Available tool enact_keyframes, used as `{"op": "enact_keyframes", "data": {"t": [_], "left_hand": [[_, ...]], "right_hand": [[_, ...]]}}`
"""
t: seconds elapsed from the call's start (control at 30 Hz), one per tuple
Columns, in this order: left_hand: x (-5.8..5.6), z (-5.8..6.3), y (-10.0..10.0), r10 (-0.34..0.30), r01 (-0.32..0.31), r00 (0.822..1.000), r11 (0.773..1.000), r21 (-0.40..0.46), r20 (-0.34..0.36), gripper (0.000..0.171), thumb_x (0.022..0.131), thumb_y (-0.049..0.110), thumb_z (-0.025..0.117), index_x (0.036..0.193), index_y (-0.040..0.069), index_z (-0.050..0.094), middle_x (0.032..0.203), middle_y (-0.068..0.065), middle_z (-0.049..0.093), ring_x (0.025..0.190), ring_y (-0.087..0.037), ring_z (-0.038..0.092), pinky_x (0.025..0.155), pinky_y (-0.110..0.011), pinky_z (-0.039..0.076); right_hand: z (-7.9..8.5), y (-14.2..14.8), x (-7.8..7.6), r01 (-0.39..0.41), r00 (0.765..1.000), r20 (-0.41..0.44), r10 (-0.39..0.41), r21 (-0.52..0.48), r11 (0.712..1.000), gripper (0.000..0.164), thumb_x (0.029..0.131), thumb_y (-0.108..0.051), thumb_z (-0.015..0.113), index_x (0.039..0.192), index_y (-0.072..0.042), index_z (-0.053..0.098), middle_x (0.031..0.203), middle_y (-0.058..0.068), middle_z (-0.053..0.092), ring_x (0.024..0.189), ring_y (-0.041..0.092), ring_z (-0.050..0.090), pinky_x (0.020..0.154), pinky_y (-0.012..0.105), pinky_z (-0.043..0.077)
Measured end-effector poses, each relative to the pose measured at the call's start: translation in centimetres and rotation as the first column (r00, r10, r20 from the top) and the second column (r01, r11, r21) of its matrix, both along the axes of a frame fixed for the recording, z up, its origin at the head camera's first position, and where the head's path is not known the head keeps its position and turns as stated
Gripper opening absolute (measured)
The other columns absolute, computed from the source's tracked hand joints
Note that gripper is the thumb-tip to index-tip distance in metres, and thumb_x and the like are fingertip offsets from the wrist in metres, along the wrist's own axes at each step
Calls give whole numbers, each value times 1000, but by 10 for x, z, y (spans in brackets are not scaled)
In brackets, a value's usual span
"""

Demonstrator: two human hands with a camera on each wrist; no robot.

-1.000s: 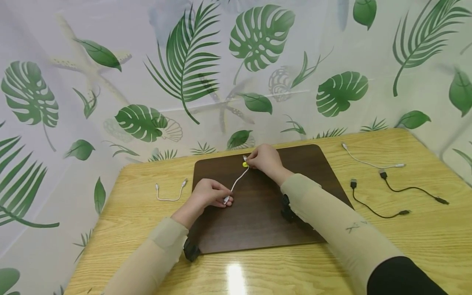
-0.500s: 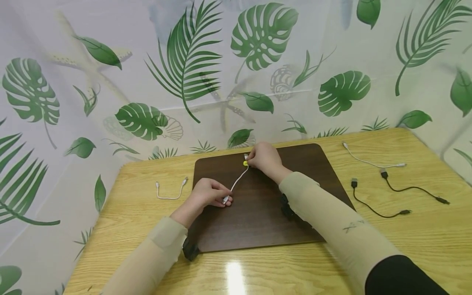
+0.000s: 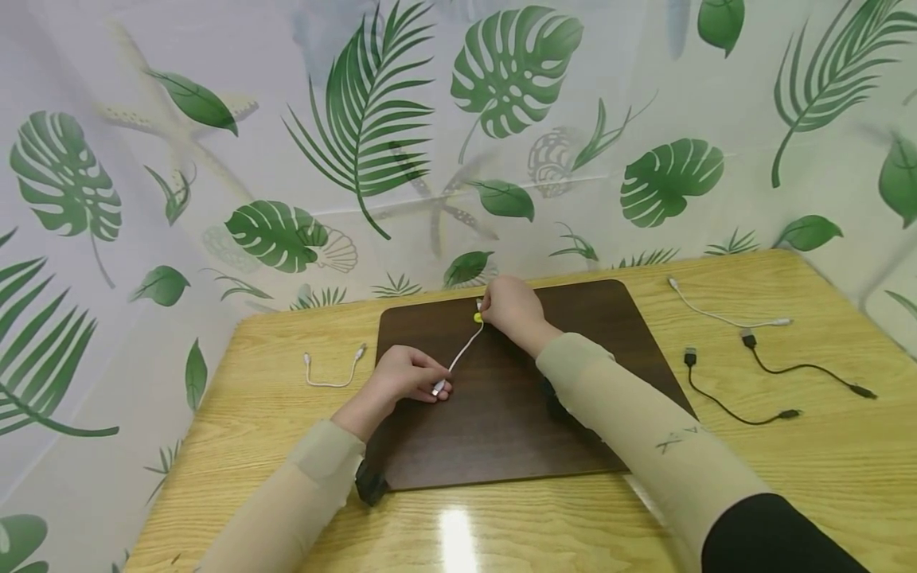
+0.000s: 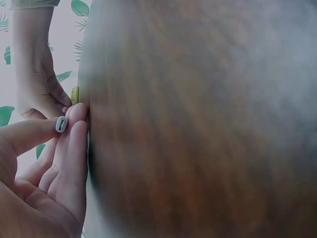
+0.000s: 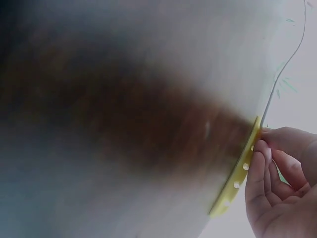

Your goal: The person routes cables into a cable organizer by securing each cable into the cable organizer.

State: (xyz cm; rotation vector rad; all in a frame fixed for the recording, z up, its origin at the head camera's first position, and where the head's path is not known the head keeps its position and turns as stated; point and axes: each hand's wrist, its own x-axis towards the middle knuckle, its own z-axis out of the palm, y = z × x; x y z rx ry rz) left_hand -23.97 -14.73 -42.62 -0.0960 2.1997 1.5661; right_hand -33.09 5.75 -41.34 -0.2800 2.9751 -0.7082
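Observation:
A short white USB cable (image 3: pixel 467 347) runs slantwise above the dark brown board (image 3: pixel 494 422). My left hand (image 3: pixel 411 376) pinches its near connector (image 3: pixel 438 387) between thumb and fingers; the left wrist view shows the connector's oval metal tip (image 4: pixel 61 124). At the far end, close to the board's back edge, my right hand (image 3: pixel 514 309) pinches the cable beside a yellow strip (image 5: pixel 235 178) with pale round spots along it. The cable's white far end (image 3: pixel 479 303) shows just past that yellow piece. Fingers hide part of the strip and cable there.
Left of the board lies another white cable (image 3: pixel 331 385). To the right are a white cable (image 3: pixel 723 318) and two black USB cables, one nearer (image 3: pixel 723 403) and one farther (image 3: pixel 795 368). A leaf-print curtain (image 3: pixel 401 159) rises behind the wooden table (image 3: pixel 265 446).
My right forearm and wrist have shifted slightly left while the fingers stay at the yellow strip. The left hand has hardly moved and keeps its pinch on the connector.

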Motion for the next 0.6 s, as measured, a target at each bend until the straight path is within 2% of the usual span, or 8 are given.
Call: {"op": "enact_keyframes", "data": {"t": [0.17, 0.33, 0.47, 0.6], "left_hand": [[-1, 0, -1, -16, 16, 1000, 1000, -18, -8, 16, 98, 1, 72, 103, -12, 79, 69, -2, 75, 61, -6, 71, 63, -23, 64], [-2, 1, -2, -31, 26, 998, 996, -88, -53, 15, 97, 2, 73, 98, -11, 81, 68, -1, 74, 60, -5, 69, 64, -25, 65], [-1, 6, -2, -39, 30, 997, 992, -121, -70, 16, 98, 2, 73, 98, -11, 80, 69, -2, 75, 60, -5, 68, 65, -26, 65], [0, 9, -4, -39, 31, 997, 992, -118, -65, 18, 99, 3, 71, 101, -12, 80, 73, -6, 77, 62, -6, 70, 66, -27, 66]], "right_hand": [[-1, 1, 1, 5, 1000, -3, -5, -36, 999, 9, 94, -11, 78, 89, -5, 83, 101, 10, 81, 92, 28, 72, 90, 44, 61], [-3, 4, 1, -7, 1000, -15, 6, -74, 997, 10, 93, -11, 77, 91, -5, 84, 102, 11, 82, 94, 29, 73, 90, 45, 61], [-4, 7, 2, 10, 1000, 27, -6, -124, 992, 11, 94, -13, 78, 96, -5, 86, 99, 11, 83, 90, 28, 75, 87, 44, 62], [-3, 12, 1, 16, 997, 71, -4, -160, 987, 16, 96, -15, 75, 98, -3, 85, 91, 12, 82, 81, 25, 75, 81, 40, 62]]}}
